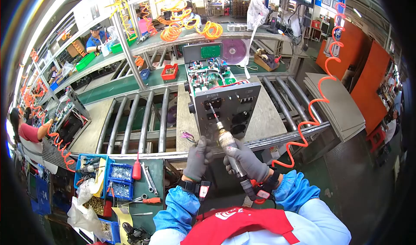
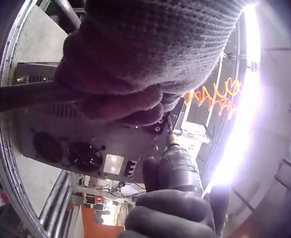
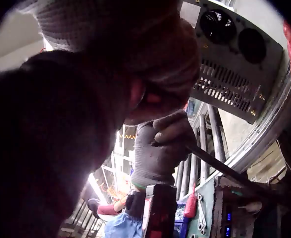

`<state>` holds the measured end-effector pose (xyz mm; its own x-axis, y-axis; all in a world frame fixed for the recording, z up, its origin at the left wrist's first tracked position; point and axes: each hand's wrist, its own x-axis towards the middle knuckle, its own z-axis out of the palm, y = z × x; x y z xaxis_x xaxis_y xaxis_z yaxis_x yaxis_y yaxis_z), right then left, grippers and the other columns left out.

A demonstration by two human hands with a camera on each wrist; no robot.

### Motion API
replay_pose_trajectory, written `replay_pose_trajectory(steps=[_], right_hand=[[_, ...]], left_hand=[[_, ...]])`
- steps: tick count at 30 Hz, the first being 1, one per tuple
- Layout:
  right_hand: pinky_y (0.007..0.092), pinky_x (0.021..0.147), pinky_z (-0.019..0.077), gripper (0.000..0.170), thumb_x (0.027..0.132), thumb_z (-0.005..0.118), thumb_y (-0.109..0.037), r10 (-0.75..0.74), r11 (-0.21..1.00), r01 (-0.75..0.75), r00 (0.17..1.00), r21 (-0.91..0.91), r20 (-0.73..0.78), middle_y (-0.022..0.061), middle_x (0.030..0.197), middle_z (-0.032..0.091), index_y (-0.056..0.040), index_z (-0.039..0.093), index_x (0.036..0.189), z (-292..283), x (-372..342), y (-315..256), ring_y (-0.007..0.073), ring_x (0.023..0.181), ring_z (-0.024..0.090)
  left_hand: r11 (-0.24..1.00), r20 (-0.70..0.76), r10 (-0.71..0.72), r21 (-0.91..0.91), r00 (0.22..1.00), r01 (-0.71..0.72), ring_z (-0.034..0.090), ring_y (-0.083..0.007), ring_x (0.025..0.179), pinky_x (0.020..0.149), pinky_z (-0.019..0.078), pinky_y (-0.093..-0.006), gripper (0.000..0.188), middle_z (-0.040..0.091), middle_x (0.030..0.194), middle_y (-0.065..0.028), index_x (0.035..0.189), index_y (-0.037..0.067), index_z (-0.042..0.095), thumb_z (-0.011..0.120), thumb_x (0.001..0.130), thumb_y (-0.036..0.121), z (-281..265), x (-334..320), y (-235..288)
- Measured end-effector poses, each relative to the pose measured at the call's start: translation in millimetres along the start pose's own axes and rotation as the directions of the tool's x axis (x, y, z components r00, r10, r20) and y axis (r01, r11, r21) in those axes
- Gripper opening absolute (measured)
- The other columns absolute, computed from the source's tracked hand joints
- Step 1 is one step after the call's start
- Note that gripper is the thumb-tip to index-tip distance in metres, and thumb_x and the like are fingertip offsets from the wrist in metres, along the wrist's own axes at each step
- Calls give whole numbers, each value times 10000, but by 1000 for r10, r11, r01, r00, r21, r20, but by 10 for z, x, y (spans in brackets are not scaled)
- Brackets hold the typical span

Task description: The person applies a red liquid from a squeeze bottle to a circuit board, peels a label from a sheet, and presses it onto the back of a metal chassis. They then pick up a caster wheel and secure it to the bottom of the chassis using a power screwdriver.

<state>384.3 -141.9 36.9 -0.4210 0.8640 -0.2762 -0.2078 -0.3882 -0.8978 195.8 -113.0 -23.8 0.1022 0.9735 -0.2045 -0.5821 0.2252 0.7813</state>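
Observation:
My gloved right hand [image 1: 251, 162] grips a pneumatic screwdriver [image 1: 227, 140] with a worn, taped body. Its bit runs up to a dark socket on the grey rear panel [image 1: 225, 104] of an electronic unit. In the left wrist view, the screwdriver [image 2: 177, 163] stands upright in the right hand [image 2: 170, 213], its bit at the panel. My gloved left hand [image 1: 198, 158] is closed in front of the panel's lower left. Both wrist views show its fingers curled round a thick dark cable-like length [image 3: 224, 171]. What the fingertips cover is hidden.
The unit stands on a board over a roller conveyor [image 1: 145, 119]. An orange coiled hose [image 1: 318, 100] hangs at right. Blue bins of screws [image 1: 120, 172], a red-handled screwdriver [image 1: 137, 169] and wrenches [image 1: 149, 178] lie at lower left. Another person [image 1: 30, 132] works at far left.

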Motion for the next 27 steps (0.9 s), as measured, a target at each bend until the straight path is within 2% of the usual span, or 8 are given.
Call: replay_pose_trajectory(steps=[10,14,17,18,20,21,25,27], right_hand=[[305,553,539,481,942,583,-261,17,999,-18,999,-41,-29,78,820,610,-103,383,1350,49,-19,10,155,628,626],[306,563,542,421,952,561,-268,16,998,-18,999,-59,-45,76,834,614,-94,412,1304,88,-20,10,161,637,635],[281,540,496,409,964,566,-369,31,996,-31,999,87,-5,62,795,578,-98,454,1248,126,-71,-73,144,602,571],[273,527,478,433,961,564,-418,71,930,-125,984,344,165,60,787,570,-98,462,1234,53,-26,-15,144,595,551],[259,502,443,493,954,560,-516,7,595,-393,875,701,485,56,773,554,-100,476,1205,-48,65,51,144,581,511],[250,507,409,527,953,516,-584,-14,516,-390,887,763,462,44,748,521,-96,491,1149,-68,53,57,139,582,466],[266,526,441,450,989,502,-515,26,628,-318,921,710,389,52,766,554,-95,496,1151,-38,42,90,140,592,496],[273,527,464,423,999,499,-490,56,697,-280,939,660,339,59,786,581,-98,495,1157,-34,30,104,147,600,530]], left_hand=[[998,23,-34,-43,999,35,404,-54,515,436,326,-196,448,446,700,34,1005,58,541,612,936,495,-10,5,36],[999,27,-31,42,999,30,397,-52,516,438,315,-196,482,433,691,41,1019,55,537,583,943,529,3,-9,47],[989,31,-9,150,999,4,391,-52,516,442,314,-200,545,428,691,44,1035,49,536,564,932,583,67,-107,106],[985,37,3,171,999,-9,388,-52,515,444,314,-202,568,428,692,45,1040,46,536,559,926,602,75,-121,114],[986,44,25,162,999,-32,390,-57,512,446,320,-210,614,435,695,43,1048,44,539,538,916,643,66,-117,102],[991,45,38,130,998,-43,394,-63,509,446,326,-216,638,441,696,41,1050,44,543,521,911,666,53,-99,80],[993,11,53,-106,999,-51,417,-93,500,442,340,-242,744,477,706,23,1058,49,561,398,902,758,136,-112,77],[989,-33,37,-144,999,-41,431,-115,499,441,345,-256,797,498,716,7,1065,55,574,318,898,791,199,-127,133]])
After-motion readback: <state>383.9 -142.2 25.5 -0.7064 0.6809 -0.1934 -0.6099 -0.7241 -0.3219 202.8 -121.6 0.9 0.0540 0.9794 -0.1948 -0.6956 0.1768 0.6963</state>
